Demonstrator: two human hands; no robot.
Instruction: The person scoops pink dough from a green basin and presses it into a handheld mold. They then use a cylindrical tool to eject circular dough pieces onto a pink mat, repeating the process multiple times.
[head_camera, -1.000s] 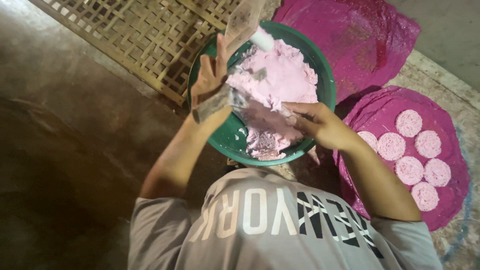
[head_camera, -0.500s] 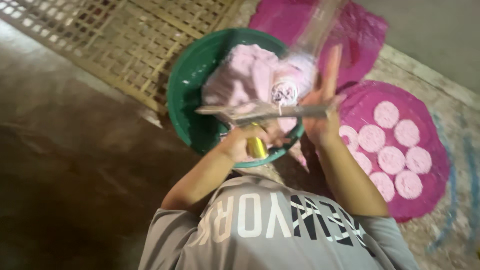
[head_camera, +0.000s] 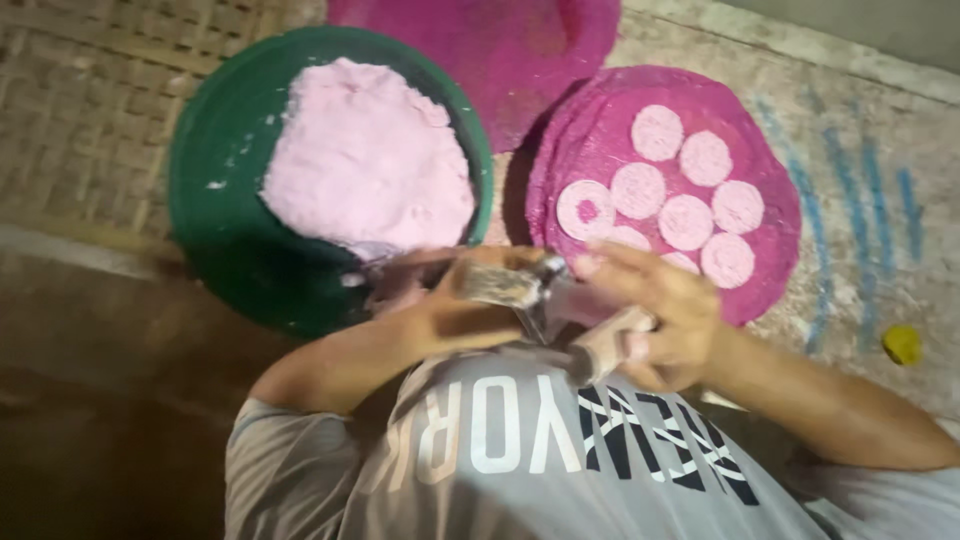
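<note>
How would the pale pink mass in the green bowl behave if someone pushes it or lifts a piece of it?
The pink mass looks soft and dough-like: its lumpy, heaped surface suggests it would dent, not slide. Smears on the green bowl wall hint that it is sticky. The flat pale discs on the magenta mat keep round edges, so a lifted piece probably holds together but sags.
</note>
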